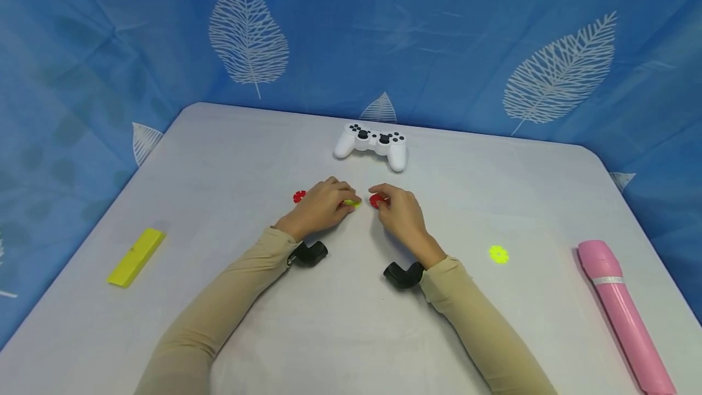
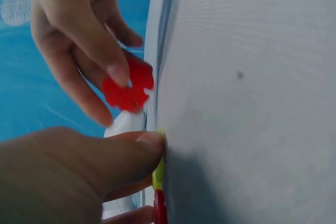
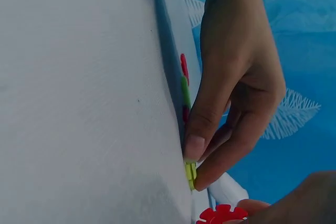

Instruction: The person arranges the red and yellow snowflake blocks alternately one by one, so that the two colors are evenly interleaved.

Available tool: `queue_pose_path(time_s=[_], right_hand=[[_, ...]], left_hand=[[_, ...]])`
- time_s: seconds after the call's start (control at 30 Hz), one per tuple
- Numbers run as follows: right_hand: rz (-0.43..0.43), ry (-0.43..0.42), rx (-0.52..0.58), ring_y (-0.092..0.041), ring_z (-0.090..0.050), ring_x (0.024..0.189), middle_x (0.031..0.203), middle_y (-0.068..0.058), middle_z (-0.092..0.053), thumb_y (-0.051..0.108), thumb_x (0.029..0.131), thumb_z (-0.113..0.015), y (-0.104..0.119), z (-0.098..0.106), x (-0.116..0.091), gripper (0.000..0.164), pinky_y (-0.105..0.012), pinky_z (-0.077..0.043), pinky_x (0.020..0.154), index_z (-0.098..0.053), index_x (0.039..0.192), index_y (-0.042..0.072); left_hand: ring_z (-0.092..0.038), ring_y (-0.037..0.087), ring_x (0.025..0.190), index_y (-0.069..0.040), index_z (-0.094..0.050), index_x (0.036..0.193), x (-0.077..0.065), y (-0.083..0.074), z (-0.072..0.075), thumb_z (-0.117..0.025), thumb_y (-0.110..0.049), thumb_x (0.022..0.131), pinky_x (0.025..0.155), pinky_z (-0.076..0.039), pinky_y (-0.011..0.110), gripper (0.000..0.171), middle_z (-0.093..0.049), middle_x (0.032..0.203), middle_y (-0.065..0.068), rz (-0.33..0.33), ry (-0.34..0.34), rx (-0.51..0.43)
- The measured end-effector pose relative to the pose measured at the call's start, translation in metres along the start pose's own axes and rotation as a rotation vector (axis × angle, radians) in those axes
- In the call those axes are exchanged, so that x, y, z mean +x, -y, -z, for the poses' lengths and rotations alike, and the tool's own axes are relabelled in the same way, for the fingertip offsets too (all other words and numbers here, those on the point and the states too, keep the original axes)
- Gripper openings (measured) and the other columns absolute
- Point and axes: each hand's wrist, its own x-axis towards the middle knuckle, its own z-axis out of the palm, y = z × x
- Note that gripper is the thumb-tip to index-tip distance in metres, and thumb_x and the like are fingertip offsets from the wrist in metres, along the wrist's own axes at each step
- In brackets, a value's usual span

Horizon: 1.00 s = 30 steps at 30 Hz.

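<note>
My left hand (image 1: 323, 205) pinches a yellow notched plastic disc (image 2: 158, 176) standing edge-down close to the tabletop, thumb on one side. Behind it runs a row of similar discs: a red one (image 3: 184, 66) at the far end, a green one (image 3: 186, 92) and another red one (image 3: 186, 114), partly hidden by the fingers. Just to the right, my right hand (image 1: 402, 215) holds a loose red notched disc (image 2: 131, 90) between thumb and fingers, raised off the table. A small gap separates this red disc from the yellow one.
A white game controller (image 1: 375, 141) lies beyond the hands. One loose yellow disc (image 1: 499, 254) rests to the right, with a pink cylinder (image 1: 625, 316) near the right edge. On the left side lies a yellow bar (image 1: 136, 258). Blue leaf-patterned cloth (image 1: 411, 35) hangs behind the table.
</note>
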Motion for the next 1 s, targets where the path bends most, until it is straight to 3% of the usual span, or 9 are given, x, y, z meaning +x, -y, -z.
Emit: queue_pose_path(time_s=[0.37, 0.6, 1.0], right_hand=[[-0.043, 0.055, 0.082, -0.024, -0.063, 0.082, 0.096, -0.014, -0.067, -0.002, 0.079, -0.055, 0.006, -0.010, 0.017, 0.031, -0.034, -0.049, 0.070, -0.061, 0.108, 0.004], [-0.075, 0.065, 0.029, -0.029, -0.058, 0.094, 0.102, -0.018, -0.062, 0.006, 0.077, -0.066, 0.001, -0.012, 0.016, 0.029, -0.038, -0.047, 0.081, -0.060, 0.104, -0.002], [-0.051, 0.098, -0.082, -0.026, -0.054, 0.086, 0.102, -0.017, -0.056, 0.016, 0.079, -0.067, 0.001, -0.010, 0.014, 0.041, -0.037, -0.045, 0.075, -0.060, 0.116, 0.001]], left_hand=[[-0.055, 0.022, 0.096, -0.012, -0.070, 0.102, 0.001, -0.001, 0.001, -0.063, -0.019, 0.084, 0.082, -0.047, 0.033, 0.020, -0.065, 0.106, 0.004, 0.007, 0.006, -0.010], [-0.055, 0.023, 0.096, -0.013, -0.070, 0.102, 0.000, -0.003, 0.002, -0.063, -0.018, 0.085, 0.082, -0.046, 0.034, 0.020, -0.065, 0.106, 0.004, 0.001, 0.010, -0.020], [-0.056, 0.022, 0.098, -0.012, -0.069, 0.104, 0.000, -0.003, 0.004, -0.063, -0.018, 0.085, 0.084, -0.047, 0.034, 0.021, -0.065, 0.107, 0.004, 0.019, 0.021, -0.010]])
